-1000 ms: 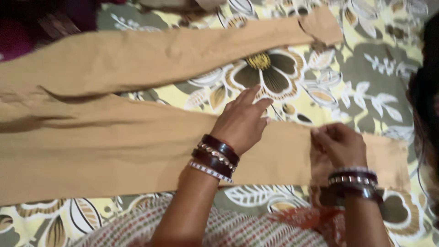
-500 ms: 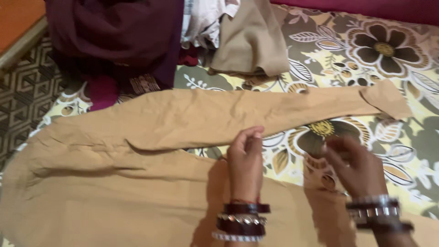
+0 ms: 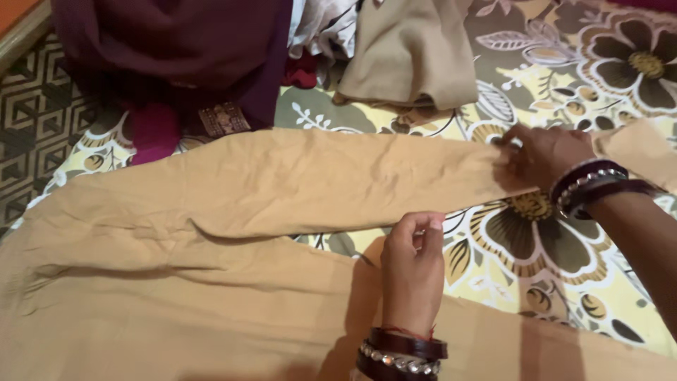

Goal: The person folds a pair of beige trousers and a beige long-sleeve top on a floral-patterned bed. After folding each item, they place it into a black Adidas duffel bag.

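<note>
A tan garment (image 3: pixel 282 183) with two long legs lies spread on a floral bedsheet (image 3: pixel 564 261). My right hand (image 3: pixel 543 155) reaches across to the far leg near its end and pinches the cloth there. My left hand (image 3: pixel 412 268) rests over the near leg, its fingers curled in at the lower edge of the far leg, seemingly pinching that edge. Both wrists carry dark and studded bangles.
At the back left lies a heap of dark purple cloth (image 3: pixel 176 49). A folded beige cloth (image 3: pixel 412 56) lies at the back middle, with white patterned cloth beside it. At the far left, a geometric patterned mat (image 3: pixel 35 120) covers the floor.
My right hand moved from the gap between the legs up and right onto the far leg and took hold of it. My left hand stayed by that leg's lower edge. The view shifted.
</note>
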